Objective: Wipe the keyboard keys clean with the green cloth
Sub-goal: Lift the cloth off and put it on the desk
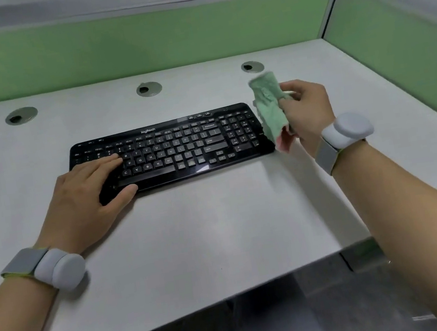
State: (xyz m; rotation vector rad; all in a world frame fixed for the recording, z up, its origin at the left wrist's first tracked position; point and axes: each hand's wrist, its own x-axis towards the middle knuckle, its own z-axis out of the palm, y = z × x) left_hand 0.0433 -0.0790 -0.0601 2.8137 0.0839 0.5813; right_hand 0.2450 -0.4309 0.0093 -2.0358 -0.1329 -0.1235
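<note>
A black keyboard (180,145) lies on the grey desk (195,240), slightly turned. My left hand (85,198) rests flat on its left end, fingers spread over the keys and thumb at the front edge. My right hand (306,111) is raised just beyond the keyboard's right end, fingers closed on a bunched green cloth (269,105) with a pink edge at the bottom. The cloth hangs beside the number pad, above the desk, and does not lie on the keys.
Three round cable grommets (149,88) sit in a row behind the keyboard. Green partition walls (135,44) close off the back and right side. The desk's front edge runs diagonally below my forearms, with dark floor beneath.
</note>
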